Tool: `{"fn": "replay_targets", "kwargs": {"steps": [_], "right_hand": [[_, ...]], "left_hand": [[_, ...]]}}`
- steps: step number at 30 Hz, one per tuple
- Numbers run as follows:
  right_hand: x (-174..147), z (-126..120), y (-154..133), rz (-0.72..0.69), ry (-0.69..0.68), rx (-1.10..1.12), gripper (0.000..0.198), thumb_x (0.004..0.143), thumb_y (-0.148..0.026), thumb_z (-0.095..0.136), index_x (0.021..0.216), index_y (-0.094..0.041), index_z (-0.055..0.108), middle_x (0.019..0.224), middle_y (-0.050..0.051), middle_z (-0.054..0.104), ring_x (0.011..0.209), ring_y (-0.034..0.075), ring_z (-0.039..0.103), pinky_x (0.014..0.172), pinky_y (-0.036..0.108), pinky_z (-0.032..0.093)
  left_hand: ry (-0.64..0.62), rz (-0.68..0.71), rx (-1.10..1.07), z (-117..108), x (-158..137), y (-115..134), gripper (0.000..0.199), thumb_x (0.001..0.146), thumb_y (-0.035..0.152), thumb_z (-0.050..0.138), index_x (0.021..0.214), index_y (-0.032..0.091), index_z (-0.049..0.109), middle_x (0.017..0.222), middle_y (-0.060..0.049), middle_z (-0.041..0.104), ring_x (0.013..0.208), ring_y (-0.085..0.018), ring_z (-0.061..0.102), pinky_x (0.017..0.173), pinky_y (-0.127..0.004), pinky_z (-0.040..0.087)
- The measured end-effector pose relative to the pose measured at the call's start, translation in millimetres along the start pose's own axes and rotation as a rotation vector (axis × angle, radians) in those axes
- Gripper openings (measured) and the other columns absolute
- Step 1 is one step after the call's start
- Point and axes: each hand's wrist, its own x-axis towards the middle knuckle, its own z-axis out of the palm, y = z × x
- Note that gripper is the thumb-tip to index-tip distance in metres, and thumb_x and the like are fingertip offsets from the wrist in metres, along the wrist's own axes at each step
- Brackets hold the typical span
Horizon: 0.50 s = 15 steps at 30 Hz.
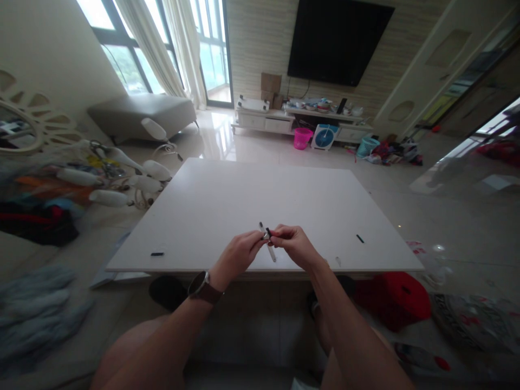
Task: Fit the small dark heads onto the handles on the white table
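Observation:
Over the table's near edge, my left hand [239, 252] and my right hand [296, 244] meet with fingertips pinched together. Between them is a small black and silver piece [267, 235], too small to name; both hands seem to grip it. Just below the fingers, a thin white stick with a dark tip [272, 252] slants across, partly hidden by the hands. I cannot tell whether it lies on the white table [260, 189] or is held. One short black strip [157, 254] lies to the left, and a second black strip [360, 238] to the right.
A small clear scrap [338, 261] is near the front edge. White lamp shades [109, 198] crowd the table's left side. A red stool [402, 300] stands at the lower right. Beyond the table are a pink basket [301, 138] and a blue-and-white fan [324, 137].

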Motion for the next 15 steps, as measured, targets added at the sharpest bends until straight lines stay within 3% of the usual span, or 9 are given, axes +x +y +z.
{"fn": "replay_targets", "kwargs": {"steps": [11,15], "right_hand": [[-2.3,9.6,-4.7,-0.110,0.074,-0.106,0.021,0.064,-0.038,0.089,0.075,-0.023,0.080,0.077,0.002,0.065,0.075,0.019,0.066,0.074,0.036,0.055],[-2.6,9.8,-1.0,-0.102,0.101,-0.100,0.019,0.067,-0.038,0.086,0.077,-0.022,0.080,0.074,0.003,0.068,0.071,0.018,0.065,0.068,0.033,0.051]], "left_hand": [[0.011,-0.005,-0.049,-4.3,2.2,1.0,0.024,0.102,0.031,0.046,0.088,0.020,0.061,0.088,-0.003,0.066,0.081,-0.015,0.060,0.075,-0.026,0.043],[0.003,-0.005,-0.077,-6.4,3.0,2.2,0.023,0.102,0.030,0.046,0.092,0.020,0.063,0.090,-0.004,0.067,0.083,-0.015,0.061,0.076,-0.026,0.045]]}}
